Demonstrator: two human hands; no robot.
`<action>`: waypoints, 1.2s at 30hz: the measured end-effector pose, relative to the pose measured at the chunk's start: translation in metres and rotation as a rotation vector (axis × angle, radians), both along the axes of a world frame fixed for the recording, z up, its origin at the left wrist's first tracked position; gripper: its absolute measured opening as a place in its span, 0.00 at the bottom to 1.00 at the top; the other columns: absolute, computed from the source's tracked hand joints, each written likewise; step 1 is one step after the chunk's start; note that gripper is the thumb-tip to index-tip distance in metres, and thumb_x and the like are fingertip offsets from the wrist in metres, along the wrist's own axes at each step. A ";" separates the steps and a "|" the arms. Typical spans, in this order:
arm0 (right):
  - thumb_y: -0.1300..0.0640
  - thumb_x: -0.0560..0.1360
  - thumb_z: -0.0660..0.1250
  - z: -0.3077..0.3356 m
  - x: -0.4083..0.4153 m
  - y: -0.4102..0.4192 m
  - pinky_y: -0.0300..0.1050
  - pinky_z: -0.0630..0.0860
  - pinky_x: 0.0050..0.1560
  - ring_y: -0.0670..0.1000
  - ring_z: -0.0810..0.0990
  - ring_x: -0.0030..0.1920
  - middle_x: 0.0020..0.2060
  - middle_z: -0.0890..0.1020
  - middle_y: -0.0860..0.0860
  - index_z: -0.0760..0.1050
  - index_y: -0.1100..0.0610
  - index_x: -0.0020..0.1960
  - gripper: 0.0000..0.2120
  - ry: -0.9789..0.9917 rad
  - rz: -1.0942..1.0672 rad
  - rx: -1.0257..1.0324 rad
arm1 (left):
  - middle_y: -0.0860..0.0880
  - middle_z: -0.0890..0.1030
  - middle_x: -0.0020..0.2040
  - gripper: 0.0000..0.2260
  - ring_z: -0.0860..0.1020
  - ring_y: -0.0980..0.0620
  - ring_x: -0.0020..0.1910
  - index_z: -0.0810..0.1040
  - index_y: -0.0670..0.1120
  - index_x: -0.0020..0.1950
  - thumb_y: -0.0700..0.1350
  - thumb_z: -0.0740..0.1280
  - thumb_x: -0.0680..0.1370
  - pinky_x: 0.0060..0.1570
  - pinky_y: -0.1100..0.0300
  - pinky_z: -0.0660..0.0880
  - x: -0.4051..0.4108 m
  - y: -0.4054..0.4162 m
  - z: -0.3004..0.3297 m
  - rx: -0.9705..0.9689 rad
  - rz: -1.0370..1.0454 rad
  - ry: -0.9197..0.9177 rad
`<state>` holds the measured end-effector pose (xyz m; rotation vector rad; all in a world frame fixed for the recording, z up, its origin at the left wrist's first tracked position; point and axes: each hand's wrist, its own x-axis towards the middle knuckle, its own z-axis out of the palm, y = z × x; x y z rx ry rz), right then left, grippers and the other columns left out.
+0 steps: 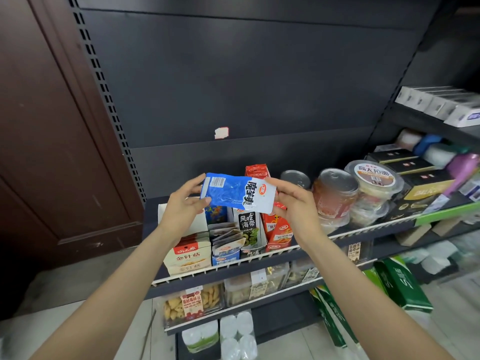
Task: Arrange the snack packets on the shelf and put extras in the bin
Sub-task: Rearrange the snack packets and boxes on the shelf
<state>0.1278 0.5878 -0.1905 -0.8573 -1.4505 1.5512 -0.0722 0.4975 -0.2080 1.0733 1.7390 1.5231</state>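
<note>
Blue snack packet (237, 192) between both gripping hands (241, 201)

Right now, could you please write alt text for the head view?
Both hands, left hand and right hand, hold a blue and white snack packet sideways above a shelf of boxed snacks, with jars and tubs to the right.

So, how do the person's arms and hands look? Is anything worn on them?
Both forearms are bare up to the frame's edge: no sleeves show. The left hand and right hand wear no gloves, and no rings, watch or bracelet can be seen. The nails look short and unpainted.
</note>
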 end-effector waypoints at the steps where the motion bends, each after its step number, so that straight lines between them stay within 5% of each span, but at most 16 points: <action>1: 0.68 0.78 0.58 0.000 -0.001 0.000 0.39 0.81 0.45 0.41 0.82 0.49 0.49 0.82 0.46 0.78 0.56 0.57 0.15 -0.016 0.001 0.030 | 0.51 0.78 0.56 0.22 0.78 0.55 0.50 0.68 0.51 0.71 0.37 0.65 0.78 0.41 0.68 0.74 -0.002 0.000 -0.002 -0.032 -0.008 -0.014; 6: 0.66 0.74 0.67 -0.004 -0.009 0.012 0.33 0.76 0.52 0.41 0.76 0.55 0.54 0.79 0.47 0.81 0.50 0.50 0.13 -0.354 -0.086 0.529 | 0.49 0.80 0.57 0.17 0.78 0.54 0.53 0.71 0.49 0.67 0.40 0.65 0.79 0.44 0.65 0.72 -0.013 0.001 -0.011 -0.131 -0.002 -0.093; 10: 0.61 0.74 0.68 0.003 -0.021 0.028 0.25 0.71 0.48 0.39 0.78 0.44 0.47 0.83 0.48 0.83 0.55 0.49 0.07 -0.497 -0.111 0.772 | 0.48 0.82 0.48 0.12 0.80 0.58 0.45 0.73 0.46 0.64 0.41 0.62 0.80 0.42 0.66 0.72 -0.017 -0.002 -0.019 -0.214 -0.067 -0.065; 14: 0.59 0.75 0.68 0.012 -0.042 0.037 0.34 0.72 0.42 0.46 0.79 0.42 0.42 0.82 0.50 0.82 0.56 0.51 0.07 -0.624 -0.100 0.889 | 0.52 0.81 0.47 0.12 0.79 0.55 0.42 0.76 0.43 0.62 0.41 0.63 0.80 0.40 0.69 0.70 -0.033 0.000 -0.024 -0.235 -0.012 0.230; 20: 0.59 0.76 0.67 0.013 -0.064 0.042 0.45 0.77 0.46 0.50 0.80 0.43 0.44 0.81 0.53 0.82 0.57 0.53 0.08 -0.696 -0.071 0.944 | 0.47 0.76 0.63 0.15 0.73 0.48 0.62 0.74 0.47 0.66 0.42 0.63 0.79 0.62 0.55 0.68 -0.059 -0.001 -0.036 -0.290 0.049 0.690; 24: 0.60 0.76 0.66 0.004 -0.076 0.051 0.47 0.77 0.48 0.51 0.79 0.43 0.44 0.81 0.54 0.82 0.57 0.52 0.07 -0.743 0.062 0.911 | 0.52 0.75 0.65 0.15 0.69 0.49 0.64 0.75 0.52 0.66 0.44 0.61 0.80 0.60 0.56 0.64 -0.069 0.002 -0.036 -0.377 0.055 1.013; 31: 0.58 0.76 0.67 -0.023 -0.109 0.063 0.49 0.78 0.46 0.49 0.81 0.43 0.42 0.84 0.50 0.80 0.55 0.51 0.06 -0.875 0.164 0.814 | 0.51 0.83 0.48 0.10 0.79 0.49 0.47 0.82 0.53 0.47 0.42 0.63 0.78 0.48 0.53 0.77 -0.086 0.016 -0.027 -0.433 0.024 0.739; 36: 0.58 0.76 0.66 -0.043 -0.129 0.072 0.51 0.78 0.47 0.53 0.80 0.46 0.45 0.81 0.52 0.82 0.55 0.49 0.06 -0.972 0.172 0.787 | 0.52 0.83 0.46 0.10 0.79 0.51 0.45 0.83 0.52 0.45 0.41 0.63 0.77 0.47 0.55 0.76 -0.089 0.019 -0.028 -0.417 0.012 0.678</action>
